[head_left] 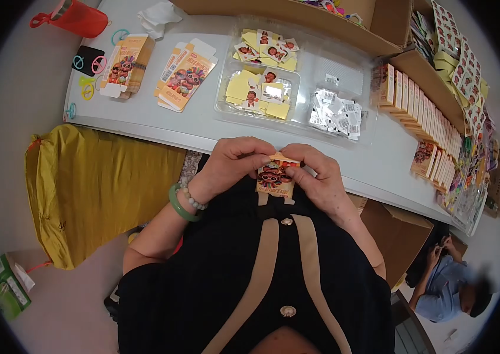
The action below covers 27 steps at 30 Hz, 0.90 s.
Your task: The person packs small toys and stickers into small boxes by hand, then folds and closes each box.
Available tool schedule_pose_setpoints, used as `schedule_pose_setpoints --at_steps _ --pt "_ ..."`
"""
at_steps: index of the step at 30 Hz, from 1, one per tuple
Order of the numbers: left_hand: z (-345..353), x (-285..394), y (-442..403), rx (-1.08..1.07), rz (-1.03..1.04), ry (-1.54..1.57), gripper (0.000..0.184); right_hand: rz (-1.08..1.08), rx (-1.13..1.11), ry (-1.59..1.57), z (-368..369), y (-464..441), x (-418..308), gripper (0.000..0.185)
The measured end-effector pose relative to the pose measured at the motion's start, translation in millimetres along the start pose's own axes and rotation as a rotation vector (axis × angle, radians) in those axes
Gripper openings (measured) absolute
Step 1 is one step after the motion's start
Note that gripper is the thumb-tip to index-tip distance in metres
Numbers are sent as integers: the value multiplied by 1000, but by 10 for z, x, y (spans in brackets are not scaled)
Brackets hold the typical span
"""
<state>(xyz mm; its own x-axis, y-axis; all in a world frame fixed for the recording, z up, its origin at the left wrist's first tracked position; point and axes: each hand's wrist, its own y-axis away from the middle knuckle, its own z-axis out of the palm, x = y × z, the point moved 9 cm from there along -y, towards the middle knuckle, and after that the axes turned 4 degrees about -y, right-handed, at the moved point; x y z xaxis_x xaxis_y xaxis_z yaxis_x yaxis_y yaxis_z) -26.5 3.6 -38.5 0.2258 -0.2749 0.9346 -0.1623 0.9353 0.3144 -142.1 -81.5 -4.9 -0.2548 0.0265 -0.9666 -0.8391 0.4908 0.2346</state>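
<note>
A small orange box [276, 179] printed with cartoon faces is held upright close to my chest, just off the table's near edge. My left hand [235, 162], with a green bangle and a bead bracelet at the wrist, pinches its upper left edge. My right hand [319, 176] grips the upper right, thumb on the printed front. Beyond the hands lies a clear plastic tray [304, 112] with yellow-backed stickers [244, 85] and white packets [335, 115]. To the left are flat cartons [186, 76] and a stack of cartons [126, 68].
Rows of boxes [418, 106] stand at right beside a large cardboard box [368, 26] and sticker sheets [468, 82]. A red cup [76, 17] is at far left. A yellow bag [99, 189] hangs below the table. Another person [448, 286] is at lower right.
</note>
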Motion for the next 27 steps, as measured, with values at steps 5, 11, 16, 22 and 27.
schedule_pose_setpoints --at_steps 5,11,16,22,27 --pt "58 65 14 10 6 -12 20 -128 -61 136 23 34 -117 22" --pt "98 376 36 40 351 -470 12 34 -34 -21 9 19 239 39" --pt "103 373 -187 119 169 -141 17 84 68 -229 -82 76 178 64" --pt "386 679 -332 81 291 -171 23 105 921 192 -1861 887 -53 60" --pt "366 441 -391 54 199 -289 16 74 1163 1050 -2717 1356 -67 47"
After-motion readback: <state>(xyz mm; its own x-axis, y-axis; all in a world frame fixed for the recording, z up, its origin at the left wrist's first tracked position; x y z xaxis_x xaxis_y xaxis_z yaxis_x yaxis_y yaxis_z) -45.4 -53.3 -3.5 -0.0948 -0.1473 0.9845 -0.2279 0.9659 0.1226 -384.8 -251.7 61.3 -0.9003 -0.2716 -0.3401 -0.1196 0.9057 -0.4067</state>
